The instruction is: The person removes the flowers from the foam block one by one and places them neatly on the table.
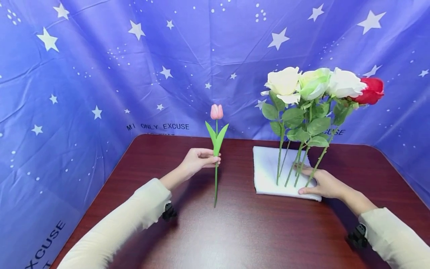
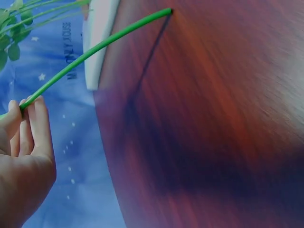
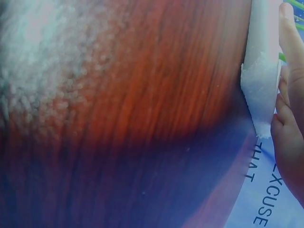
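A: Quick, how far along?
B: Mostly done, I'd judge. Cream rose (image 1: 283,83), green-tinged rose (image 1: 314,83), white rose (image 1: 346,84), red rose (image 1: 371,90) all stand in the white block (image 1: 265,164). Pink tulip (image 1: 218,144) isn't in yet; probably the one left.
A: Where's it now?
B: In my left hand (image 1: 196,163), pinched between thumb and fingers, roughly upright, left of the block, over the tabletop's (image 1: 218,239) middle, nearer the far edge. Can't tell if its lower end touches down.
A: Other hand?
B: My right hand (image 1: 327,185) rests spread on the block's right part, among the rose stems (image 1: 279,162). Can't tell if fingertips touch one.
A: Block?
B: Lies flat, right of middle, near the tabletop's far edge. One thin stem (image 1: 284,158) at the back; can't tell whose bloom.
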The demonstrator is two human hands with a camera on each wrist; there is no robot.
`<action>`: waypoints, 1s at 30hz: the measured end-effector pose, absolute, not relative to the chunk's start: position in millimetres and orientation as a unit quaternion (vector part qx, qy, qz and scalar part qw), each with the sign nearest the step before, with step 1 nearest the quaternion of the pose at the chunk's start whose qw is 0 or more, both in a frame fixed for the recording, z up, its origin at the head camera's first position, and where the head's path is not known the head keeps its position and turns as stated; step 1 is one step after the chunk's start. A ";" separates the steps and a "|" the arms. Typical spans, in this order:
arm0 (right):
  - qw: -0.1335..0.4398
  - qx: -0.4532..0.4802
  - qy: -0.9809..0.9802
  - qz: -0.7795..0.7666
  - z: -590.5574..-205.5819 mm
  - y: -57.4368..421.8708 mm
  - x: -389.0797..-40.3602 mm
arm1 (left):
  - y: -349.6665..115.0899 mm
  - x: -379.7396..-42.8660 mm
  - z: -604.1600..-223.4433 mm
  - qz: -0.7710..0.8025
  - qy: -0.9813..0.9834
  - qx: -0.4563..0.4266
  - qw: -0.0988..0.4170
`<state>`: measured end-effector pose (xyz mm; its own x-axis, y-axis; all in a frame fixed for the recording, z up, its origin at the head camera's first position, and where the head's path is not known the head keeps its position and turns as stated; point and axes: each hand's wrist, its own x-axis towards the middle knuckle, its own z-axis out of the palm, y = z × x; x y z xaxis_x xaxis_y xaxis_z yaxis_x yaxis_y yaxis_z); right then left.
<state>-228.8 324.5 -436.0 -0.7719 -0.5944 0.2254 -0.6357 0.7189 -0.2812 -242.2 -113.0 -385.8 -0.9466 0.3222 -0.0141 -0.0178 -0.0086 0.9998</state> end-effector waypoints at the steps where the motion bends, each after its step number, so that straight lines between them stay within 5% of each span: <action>1: 0.056 0.330 -0.926 0.173 -435.7 324.5 -228.6 | -117.9 -240.2 -386.5 0.698 0.698 0.103 0.122; 30: 0.054 0.319 -0.930 0.172 -436.5 324.2 -229.5 | -232.0 -240.2 -394.4 0.652 0.738 -0.035 0.168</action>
